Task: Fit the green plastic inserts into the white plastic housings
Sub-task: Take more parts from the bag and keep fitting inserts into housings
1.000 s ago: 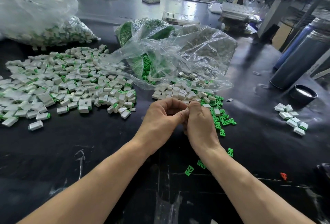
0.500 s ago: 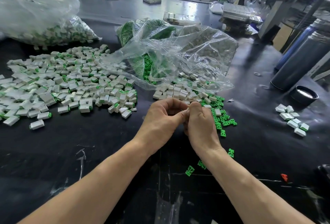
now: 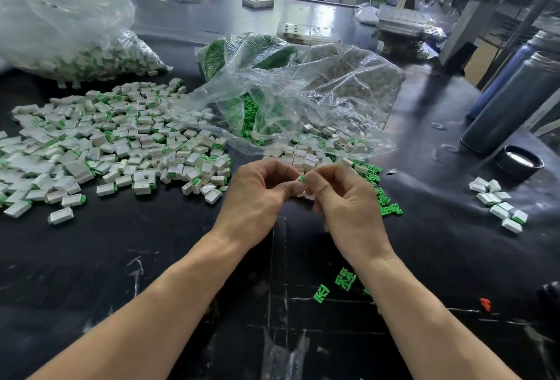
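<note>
A black table is seen to fill the field of view, scuffed with pale marks. A large clear bag, part-filled with white-and-green pieces, is noted at the far left. A second crumpled clear bag lies at centre, its mouth open toward the near side; green inserts are seen through it, and white housings are spilled at its mouth. A broad heap of assembled pieces, white with green ends, is spread over the left of the table. Two dark cylinders are leaned at the far right, with a round black cap beside the nearer one.

Both forearms are extended from the lower edge, the hands being brought together just in front of the spilled housings. The left hand is curled, thumb and fingers closed on a small piece. The right hand is likewise curled, its fingertips pinching the same piece from the other side. The held piece is mostly hidden by fingers; a green tip is visible, and white plastic just below it.

A small cluster of finished pieces is recorded at the right. Loose green inserts lie just right of the right hand, and two more green inserts lie near the right forearm. A small red piece is observed at the lower right.
</note>
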Motion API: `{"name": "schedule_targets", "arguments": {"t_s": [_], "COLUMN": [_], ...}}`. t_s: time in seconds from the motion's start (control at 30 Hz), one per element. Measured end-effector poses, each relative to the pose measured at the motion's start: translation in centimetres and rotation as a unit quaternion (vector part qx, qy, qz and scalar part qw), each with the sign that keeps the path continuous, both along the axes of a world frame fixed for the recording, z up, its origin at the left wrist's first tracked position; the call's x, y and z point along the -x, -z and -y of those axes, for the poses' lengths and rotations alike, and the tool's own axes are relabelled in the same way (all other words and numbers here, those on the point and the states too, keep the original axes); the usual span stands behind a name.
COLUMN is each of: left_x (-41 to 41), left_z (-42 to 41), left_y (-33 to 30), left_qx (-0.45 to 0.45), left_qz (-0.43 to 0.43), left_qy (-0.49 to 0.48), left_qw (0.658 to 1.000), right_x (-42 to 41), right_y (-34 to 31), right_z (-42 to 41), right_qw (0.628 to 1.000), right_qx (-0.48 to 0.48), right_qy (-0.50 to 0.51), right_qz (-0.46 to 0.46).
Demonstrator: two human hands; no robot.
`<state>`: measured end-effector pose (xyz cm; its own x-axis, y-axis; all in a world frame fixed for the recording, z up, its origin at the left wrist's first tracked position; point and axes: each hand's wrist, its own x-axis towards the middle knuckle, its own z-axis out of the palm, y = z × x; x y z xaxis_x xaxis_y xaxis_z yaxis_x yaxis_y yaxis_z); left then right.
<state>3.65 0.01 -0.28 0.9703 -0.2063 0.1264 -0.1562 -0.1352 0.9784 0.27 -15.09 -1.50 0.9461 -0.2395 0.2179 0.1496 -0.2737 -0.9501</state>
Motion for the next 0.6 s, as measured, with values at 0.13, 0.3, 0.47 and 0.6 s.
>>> {"name": "schedule_targets", "arguments": {"t_s": [0.13, 0.3, 0.47, 0.6], "left_x": [0.18, 0.46, 0.64, 0.59], "left_z": [-0.03, -0.10, -0.11, -0.45], "left_y": [-0.09, -0.16, -0.41, -0.38], "left_qx": [-0.020, -0.116, -0.175, -0.240], "left_qz": [0.009, 0.068, 0.129, 0.168], "left_qy": [-0.008, -0.011, -0.012, -0.037], "left_qw": [1.000, 0.991, 0.976, 0.955], "right_x": [-0.24, -0.32, -0.39, -0.32], "right_y": [0.35, 0.59, 0.67, 0.59], "right_z": [0.04, 0.19, -0.02, -0.02], "right_qw": [1.000, 0.999, 0.998, 0.998], "right_qx": [-0.002, -0.009, -0.019, -0.017], "right_qy": [0.004, 0.010, 0.021, 0.022], "right_qz": [-0.017, -0.035, -0.048, -0.050]}}
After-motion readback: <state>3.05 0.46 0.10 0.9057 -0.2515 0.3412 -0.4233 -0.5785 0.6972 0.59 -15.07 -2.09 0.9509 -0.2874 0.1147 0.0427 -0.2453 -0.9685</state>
